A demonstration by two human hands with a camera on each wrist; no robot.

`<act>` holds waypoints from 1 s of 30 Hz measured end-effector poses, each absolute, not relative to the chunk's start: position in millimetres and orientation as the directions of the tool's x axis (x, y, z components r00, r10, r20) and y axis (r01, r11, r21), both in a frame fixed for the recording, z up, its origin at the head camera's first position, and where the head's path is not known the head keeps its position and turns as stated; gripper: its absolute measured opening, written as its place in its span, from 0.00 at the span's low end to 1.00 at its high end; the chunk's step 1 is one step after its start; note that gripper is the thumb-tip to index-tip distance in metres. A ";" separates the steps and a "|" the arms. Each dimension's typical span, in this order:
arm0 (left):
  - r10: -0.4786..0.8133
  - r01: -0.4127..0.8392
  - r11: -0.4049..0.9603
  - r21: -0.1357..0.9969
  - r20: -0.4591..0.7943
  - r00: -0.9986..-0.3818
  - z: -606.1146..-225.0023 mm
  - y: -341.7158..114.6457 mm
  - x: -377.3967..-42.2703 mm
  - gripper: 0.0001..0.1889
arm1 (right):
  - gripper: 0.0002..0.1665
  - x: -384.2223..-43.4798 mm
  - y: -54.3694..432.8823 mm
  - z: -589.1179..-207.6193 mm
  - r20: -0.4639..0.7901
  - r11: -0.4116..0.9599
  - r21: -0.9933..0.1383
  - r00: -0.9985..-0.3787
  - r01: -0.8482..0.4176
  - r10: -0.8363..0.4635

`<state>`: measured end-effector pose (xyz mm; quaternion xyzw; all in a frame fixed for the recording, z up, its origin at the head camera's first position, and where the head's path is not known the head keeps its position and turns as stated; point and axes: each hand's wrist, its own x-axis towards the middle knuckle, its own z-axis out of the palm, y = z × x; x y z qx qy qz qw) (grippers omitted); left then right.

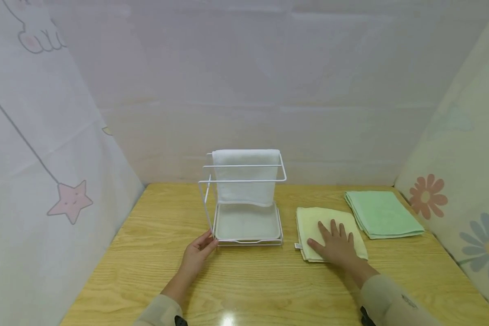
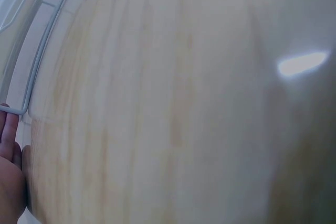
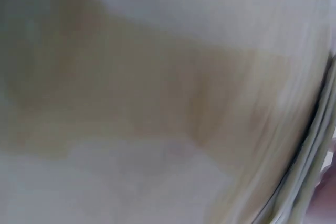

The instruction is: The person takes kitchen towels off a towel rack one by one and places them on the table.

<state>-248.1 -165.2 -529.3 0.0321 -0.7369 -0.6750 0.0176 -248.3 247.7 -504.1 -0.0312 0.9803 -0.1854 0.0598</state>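
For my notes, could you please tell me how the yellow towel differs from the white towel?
The yellow towel lies folded on the wooden table, whereas the white towel hangs over the wire rack. The right hand rests on the yellow towel; no hand touches the white towel. Both look plain-coloured.

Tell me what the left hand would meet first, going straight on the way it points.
Most likely the white wire rack, whose near left corner the left hand appears to hold.
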 end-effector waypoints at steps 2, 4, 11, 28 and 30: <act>-0.073 -0.027 0.085 0.996 -0.020 -0.997 -530.8 -166.0 -249.2 0.27 | 0.55 -241.2 241.5 -502.0 -0.114 0.927 -0.373 -0.990 -0.035 -0.083; -0.072 -0.025 0.080 0.996 -0.020 -0.997 -531.6 -166.7 -249.8 0.27 | 0.54 -233.7 235.1 -500.5 -0.130 0.933 -0.359 -0.989 -0.022 -0.074; -0.061 -0.012 0.068 0.998 -0.007 -0.998 -531.2 -166.7 -248.6 0.26 | 0.48 -212.7 215.3 -495.4 -0.218 0.943 -0.327 -0.976 0.064 -0.009; -0.064 -0.001 0.076 0.997 0.004 -0.998 -531.4 -164.6 -248.8 0.26 | 0.47 -264.6 239.7 -501.8 -0.210 0.954 -0.298 -0.974 -0.022 -0.088; -0.063 -0.001 0.073 0.997 0.003 -0.998 -531.1 -164.6 -248.7 0.26 | 0.47 -271.8 242.1 -502.2 -0.215 0.955 -0.294 -0.972 -0.025 -0.092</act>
